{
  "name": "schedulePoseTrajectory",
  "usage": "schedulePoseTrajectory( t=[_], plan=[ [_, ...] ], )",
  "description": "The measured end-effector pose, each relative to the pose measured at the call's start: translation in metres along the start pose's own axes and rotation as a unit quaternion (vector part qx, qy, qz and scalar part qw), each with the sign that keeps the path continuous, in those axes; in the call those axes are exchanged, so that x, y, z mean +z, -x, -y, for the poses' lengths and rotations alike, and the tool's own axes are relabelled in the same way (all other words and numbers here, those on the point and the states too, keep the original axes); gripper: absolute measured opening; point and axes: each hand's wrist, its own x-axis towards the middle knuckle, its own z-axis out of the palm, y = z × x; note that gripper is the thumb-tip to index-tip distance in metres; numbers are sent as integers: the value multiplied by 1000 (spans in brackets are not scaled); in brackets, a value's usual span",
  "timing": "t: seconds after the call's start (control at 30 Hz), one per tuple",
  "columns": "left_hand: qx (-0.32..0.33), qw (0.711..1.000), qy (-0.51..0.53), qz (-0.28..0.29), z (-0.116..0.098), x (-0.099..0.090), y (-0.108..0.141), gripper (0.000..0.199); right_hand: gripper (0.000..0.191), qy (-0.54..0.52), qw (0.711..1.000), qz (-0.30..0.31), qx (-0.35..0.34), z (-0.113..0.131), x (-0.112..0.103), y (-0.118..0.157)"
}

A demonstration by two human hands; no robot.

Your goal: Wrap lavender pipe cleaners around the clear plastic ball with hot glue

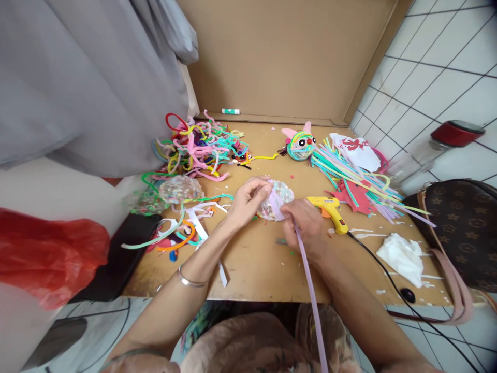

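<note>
My left hand (250, 199) is closed with thumb and fingertips on a clear, bumpy round piece (286, 190) that has specks of colour in it. Lilac strands (275, 202) cross its surface between my two hands. A long lilac pipe cleaner (309, 280) is pinched in my right hand (305, 223), its free end hanging down toward my lap. My right fingers touch the round piece's lower right side and are partly hidden. Just right of that hand lies a yellow hot glue gun (330, 210).
Tangled coloured pipe cleaners (198, 145) and another clear bumpy piece (181, 188) lie left. Behind stands a striped animal head (302, 145) with pink ears. At right are straight pipe cleaners (361, 178), crumpled tissue (402, 257), a brown bag (458, 228) and the gun's black cord (388, 267).
</note>
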Motion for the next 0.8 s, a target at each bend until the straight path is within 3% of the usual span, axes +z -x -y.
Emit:
schedulePoseTrajectory(
  t=[0.37, 0.53, 0.8],
  plan=[
    [14, 1000, 4, -11, 3, 3, 0, 29, 30, 56, 998, 0, -1, 6, 2, 2],
    [23, 1000, -1, -10, 4, 3, -1, 29, 29, 73, 997, -29, -12, 9, 6, 4],
    [20, 1000, -7, -10, 2, 3, -1, 30, 31, 62, 997, -10, -44, 6, 6, 2]
  ],
)
